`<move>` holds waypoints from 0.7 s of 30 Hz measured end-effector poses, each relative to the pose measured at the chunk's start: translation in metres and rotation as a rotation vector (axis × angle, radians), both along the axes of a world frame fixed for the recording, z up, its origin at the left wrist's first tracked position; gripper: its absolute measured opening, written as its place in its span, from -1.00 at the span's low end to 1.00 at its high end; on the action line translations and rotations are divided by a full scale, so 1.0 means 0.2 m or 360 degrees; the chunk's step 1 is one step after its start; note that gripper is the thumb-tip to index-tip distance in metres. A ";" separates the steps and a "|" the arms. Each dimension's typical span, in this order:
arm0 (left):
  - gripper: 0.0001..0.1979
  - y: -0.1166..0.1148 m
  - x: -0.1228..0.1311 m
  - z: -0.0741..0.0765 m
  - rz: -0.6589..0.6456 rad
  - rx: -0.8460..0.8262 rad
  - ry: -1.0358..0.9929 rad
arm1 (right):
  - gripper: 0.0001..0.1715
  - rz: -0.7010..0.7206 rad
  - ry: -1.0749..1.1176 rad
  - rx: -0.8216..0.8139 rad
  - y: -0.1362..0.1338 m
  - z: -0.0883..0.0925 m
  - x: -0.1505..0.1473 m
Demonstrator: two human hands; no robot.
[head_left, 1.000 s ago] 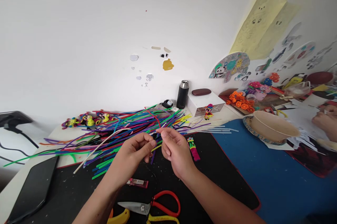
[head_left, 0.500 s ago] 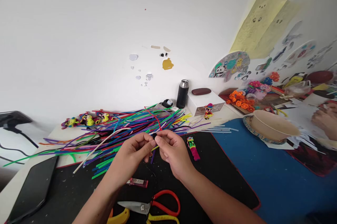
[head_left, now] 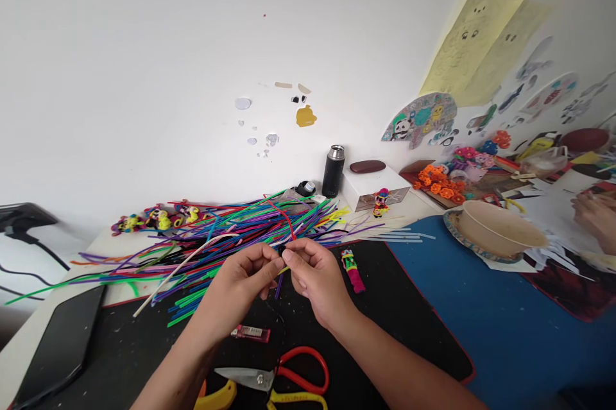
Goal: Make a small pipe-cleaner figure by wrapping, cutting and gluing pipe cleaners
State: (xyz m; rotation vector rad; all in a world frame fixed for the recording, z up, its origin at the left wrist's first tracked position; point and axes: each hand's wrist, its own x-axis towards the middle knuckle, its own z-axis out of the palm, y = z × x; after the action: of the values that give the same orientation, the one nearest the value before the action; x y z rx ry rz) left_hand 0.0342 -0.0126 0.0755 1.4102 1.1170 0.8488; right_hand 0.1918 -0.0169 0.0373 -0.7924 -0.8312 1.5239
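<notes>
My left hand (head_left: 245, 278) and my right hand (head_left: 315, 278) meet fingertip to fingertip, both pinching a small black piece (head_left: 282, 249). A thin black strand hangs below them toward the scissors. Behind and left of my hands lies a large heap of coloured pipe cleaners (head_left: 231, 230). Scissors (head_left: 255, 378) with red and yellow handles lie open on the black mat (head_left: 399, 333) below my hands, close to a red lighter (head_left: 251, 333). Right of my right hand rests a small green and magenta figure (head_left: 353, 271).
A dark bottle (head_left: 333, 172) and a white box (head_left: 375, 182) stand by the wall. At the right, a bowl (head_left: 503, 230) sits near another person's hand (head_left: 597, 217). A black tablet-like slab (head_left: 60, 346) lies at the left. Small figures (head_left: 158, 219) are behind the pipe cleaners.
My hands have barely moved and keep their pinch. At the far right, the other person's hand has shifted slightly.
</notes>
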 end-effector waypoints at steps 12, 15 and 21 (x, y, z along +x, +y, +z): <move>-0.53 0.00 0.00 -0.01 0.0034 -0.0026 -0.0004 | -0.49 0.0001 0.0046 -0.0045 0.00 0.00 0.00; -0.53 0.01 0.00 -0.01 0.0039 -0.0034 -0.0012 | -0.49 0.0005 0.0052 -0.0051 0.00 0.00 0.00; -0.54 0.01 -0.01 -0.03 0.0038 -0.0046 -0.0020 | -0.49 0.0019 0.0056 -0.0063 0.00 -0.02 -0.01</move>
State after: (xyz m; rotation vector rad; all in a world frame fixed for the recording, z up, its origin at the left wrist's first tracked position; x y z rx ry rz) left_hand 0.0330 -0.0103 0.0697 1.3684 1.1345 0.8543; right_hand 0.1907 -0.0178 0.0336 -0.7891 -0.7831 1.5645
